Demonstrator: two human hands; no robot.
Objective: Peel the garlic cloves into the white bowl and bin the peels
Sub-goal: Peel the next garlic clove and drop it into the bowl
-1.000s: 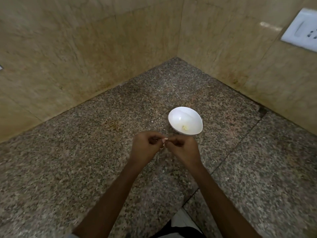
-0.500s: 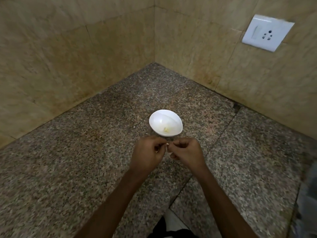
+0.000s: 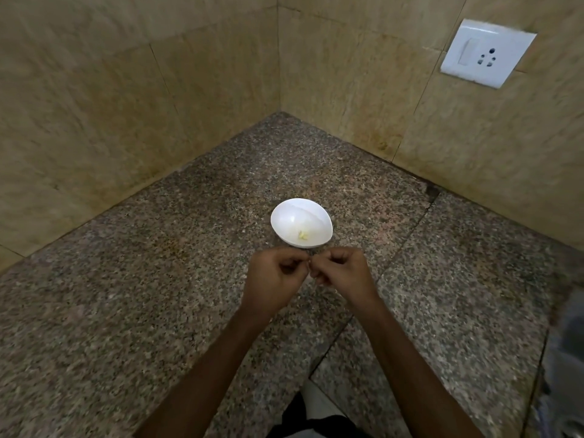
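— Where do the hands sit?

— Just below the middle of the frame. The left hand point(image 3: 274, 276) and the right hand point(image 3: 343, 273) are drawn together, knuckles up, with every finger curled in tight and the fingertips point(image 3: 304, 260) of the two hands meeting.

— Are they holding a clove?

— I cannot tell. The spot where the tips meet is too small and shadowed to show whether anything is pinched there.

— And the bowl?

— The small round white bowl point(image 3: 284, 216) stands on the counter just above the hands in the frame, close to the knuckles but apart from them. A small pale yellow piece point(image 3: 302, 236) lies inside it, low on the side nearest the hands.

— What is under it all?

— A speckled brown and grey granite countertop point(image 3: 151, 311) that fills the lower half of the frame. A dark seam point(image 3: 395, 257) runs across it on a slant, from the right wall down towards the bottom middle, passing right of the bowl.

— Behind that?

— Beige stone wall tiles point(image 3: 126, 105) meet in a corner at the top centre. A white switch and socket plate point(image 3: 486, 56) is fixed to the wall at the upper right. At the right edge there is a blurred grey shape point(image 3: 568, 343) that I cannot make out
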